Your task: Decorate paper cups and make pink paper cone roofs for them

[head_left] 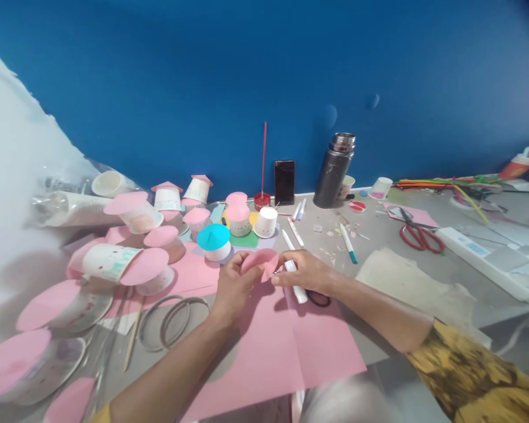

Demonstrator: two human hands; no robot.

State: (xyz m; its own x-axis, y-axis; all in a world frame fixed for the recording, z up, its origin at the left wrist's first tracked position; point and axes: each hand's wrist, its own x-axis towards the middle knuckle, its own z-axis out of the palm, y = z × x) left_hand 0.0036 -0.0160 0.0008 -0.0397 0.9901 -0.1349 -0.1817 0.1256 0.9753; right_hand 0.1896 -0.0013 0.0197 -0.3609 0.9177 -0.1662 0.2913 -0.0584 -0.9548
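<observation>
My left hand (233, 286) and my right hand (306, 271) meet over the table and both pinch a pink paper cone (261, 261) between them. The right hand also has a white glue stick (296, 281) lying under its fingers. A large pink paper sheet (273, 346) lies beneath both hands. Just beyond the cone stands a paper cup with a teal cone top (214, 241).
Several paper cups with pink cone tops (134, 211) crowd the left side. Two tape rings (171, 320), white markers (294, 230), black scissors (320, 298), red scissors (418, 235), a phone (284, 182), a flask (335, 170) and a power strip (485, 252) lie around.
</observation>
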